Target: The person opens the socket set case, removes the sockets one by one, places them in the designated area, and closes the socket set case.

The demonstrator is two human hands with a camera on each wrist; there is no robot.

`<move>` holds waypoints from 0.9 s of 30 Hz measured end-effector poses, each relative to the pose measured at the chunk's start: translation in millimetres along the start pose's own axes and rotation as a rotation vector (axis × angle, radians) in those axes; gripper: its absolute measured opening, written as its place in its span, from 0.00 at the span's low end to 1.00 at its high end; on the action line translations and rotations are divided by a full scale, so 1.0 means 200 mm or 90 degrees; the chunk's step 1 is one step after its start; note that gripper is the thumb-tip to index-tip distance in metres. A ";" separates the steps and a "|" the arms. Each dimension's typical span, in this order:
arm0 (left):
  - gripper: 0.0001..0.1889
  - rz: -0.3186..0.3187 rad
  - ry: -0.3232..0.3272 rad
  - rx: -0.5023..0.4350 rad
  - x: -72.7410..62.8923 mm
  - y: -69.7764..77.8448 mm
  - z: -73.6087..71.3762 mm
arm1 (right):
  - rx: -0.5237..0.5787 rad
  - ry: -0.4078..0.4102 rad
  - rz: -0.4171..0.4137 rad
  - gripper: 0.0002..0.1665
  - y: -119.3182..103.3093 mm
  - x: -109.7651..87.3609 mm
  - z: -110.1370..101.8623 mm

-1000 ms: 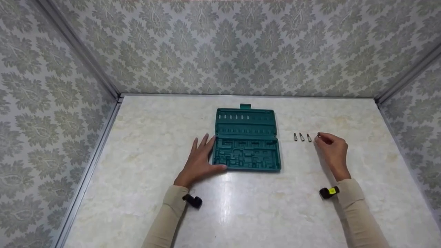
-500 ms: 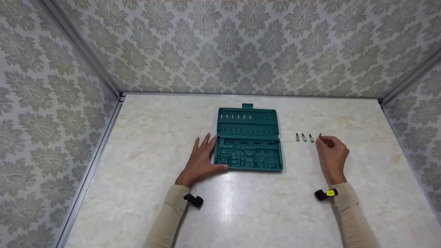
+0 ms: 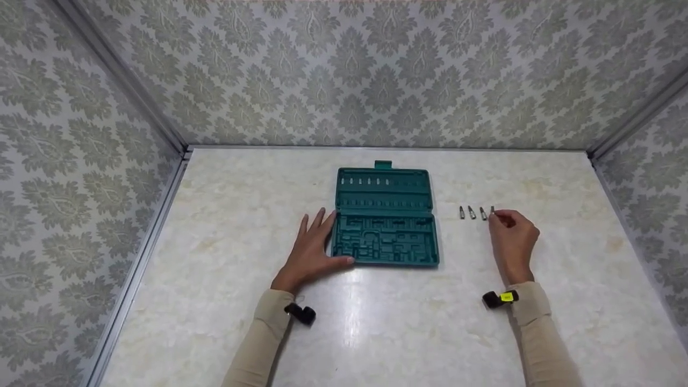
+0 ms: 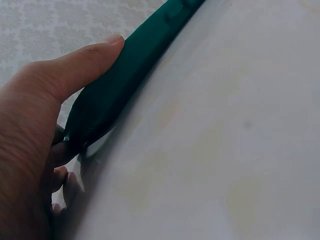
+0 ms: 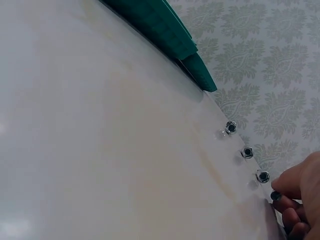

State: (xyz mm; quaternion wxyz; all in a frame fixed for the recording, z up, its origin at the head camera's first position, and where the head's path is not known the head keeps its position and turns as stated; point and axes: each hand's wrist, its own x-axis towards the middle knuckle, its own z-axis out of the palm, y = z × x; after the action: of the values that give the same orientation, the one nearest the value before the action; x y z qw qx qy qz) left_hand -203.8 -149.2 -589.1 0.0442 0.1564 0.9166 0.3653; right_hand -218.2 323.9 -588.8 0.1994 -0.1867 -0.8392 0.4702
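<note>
A green plastic tool case [image 3: 387,256] lies unfolded on the table, with moulded recesses in both halves. My left hand [image 3: 310,257] rests at its front left corner, fingers straight and spread along the left side. The left thumb [image 4: 102,52] presses the case's front wall. Right of the case, my right hand [image 3: 515,236] pinches a small metal bit socket [image 3: 492,210] between thumb and forefinger. Three similar bit sockets [image 3: 472,213] lie in a row just left of it. In the right wrist view their hollow ends face the camera; fingers partly hide the held bit socket [image 5: 276,195].
A pale marbled table [image 3: 215,231] stands inside patterned walls [image 3: 352,80] at the back and sides. The case's latch [image 3: 382,164] sticks out at the far edge. Small light marks [image 3: 360,181] line the upper half's left part.
My right hand has shifted slightly left with the bit socket, closer to the row. The left hand stays on the case. The head view has swayed a little.
</note>
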 end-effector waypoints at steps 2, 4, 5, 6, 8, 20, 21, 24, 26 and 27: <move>0.70 -0.004 -0.001 -0.003 0.00 0.00 0.00 | -0.009 0.002 -0.007 0.14 -0.01 0.01 0.01; 0.69 -0.005 0.000 0.000 0.00 0.00 0.00 | -0.014 0.003 -0.020 0.13 -0.01 0.01 0.01; 0.69 -0.006 0.000 0.001 0.00 0.00 -0.01 | -0.016 0.003 -0.025 0.13 -0.01 0.01 0.01; 0.69 -0.007 0.000 0.002 0.00 0.00 -0.01 | -0.021 0.004 -0.030 0.13 -0.01 0.02 0.01; 0.69 -0.009 0.000 0.004 0.00 0.00 -0.01 | -0.028 0.002 -0.036 0.13 -0.01 0.02 0.02; 0.69 -0.010 0.003 0.005 0.00 0.00 0.00 | -0.053 -0.005 -0.012 0.14 -0.01 0.02 0.02; 0.70 -0.012 0.002 0.003 0.00 0.00 0.00 | -0.052 -0.005 -0.011 0.14 -0.01 0.01 0.02; 0.69 -0.017 0.000 -0.002 0.00 0.00 0.00 | -0.044 -0.004 -0.002 0.15 -0.01 0.01 0.01; 0.69 -0.017 -0.002 -0.003 0.00 0.00 0.01 | -0.038 -0.001 0.006 0.16 -0.01 0.00 0.01; 0.69 -0.017 -0.002 -0.005 -0.01 0.00 0.01 | -0.035 0.000 0.010 0.17 0.00 -0.01 0.01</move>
State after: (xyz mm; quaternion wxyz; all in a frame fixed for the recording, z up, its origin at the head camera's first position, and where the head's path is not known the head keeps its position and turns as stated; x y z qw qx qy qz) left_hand -202.5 -148.9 -590.4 0.0509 0.1447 0.9171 0.3679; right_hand -218.2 321.7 -589.0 0.1905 -0.1986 -0.8503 0.4487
